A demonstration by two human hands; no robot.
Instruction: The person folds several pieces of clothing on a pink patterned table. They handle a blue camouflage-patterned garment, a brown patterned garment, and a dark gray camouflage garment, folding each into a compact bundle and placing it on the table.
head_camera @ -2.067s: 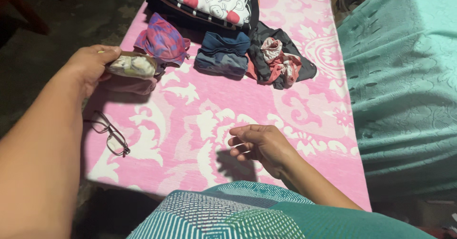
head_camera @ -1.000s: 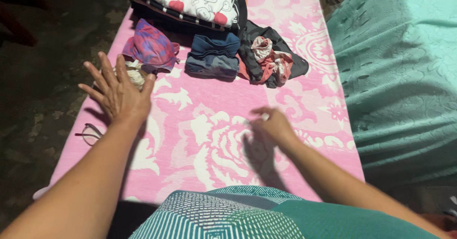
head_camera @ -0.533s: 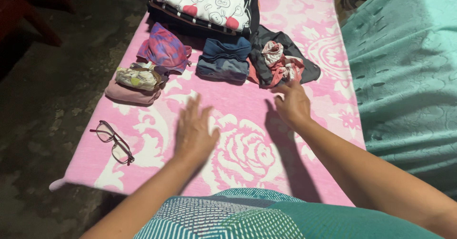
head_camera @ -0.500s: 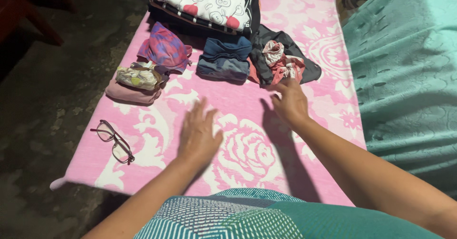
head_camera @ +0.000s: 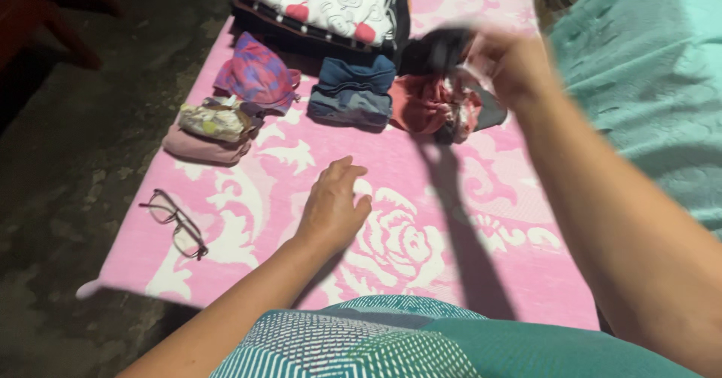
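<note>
Since half a second earlier, the right hand (head_camera: 511,62) has been lifted from the middle of the pink and white floral mat (head_camera: 481,197) up to the far loose heap, and the crumpled dark grey, red and white pile of clothing (head_camera: 440,103) has been disturbed: a dark piece is now raised off it. The right hand is blurred by motion, so the grip can only be judged; the fingers seem to be closed on that raised dark cloth, pinched at its upper edge so that it hangs free of the pile. The left hand (head_camera: 331,209) has been drawn slightly back and is laid palm down on the mat with fingers loosely curled, holding nothing, as though placed there for support.

The remaining things are seen unmoved. A folded blue denim garment (head_camera: 352,88) is set just beside the loose pile. A purple and pink patterned padded garment (head_camera: 256,73) lies to its left, and nearer the mat's left edge a small pale patterned bundle (head_camera: 214,121) is stacked on a folded dusty pink cloth (head_camera: 197,146). A folded stack topped with white fabric printed with red apples (head_camera: 323,2) is placed at the far end. Thin-framed spectacles (head_camera: 173,224) lie open near the left edge. A teal textured bedspread (head_camera: 647,85) is seen on the right.
</note>
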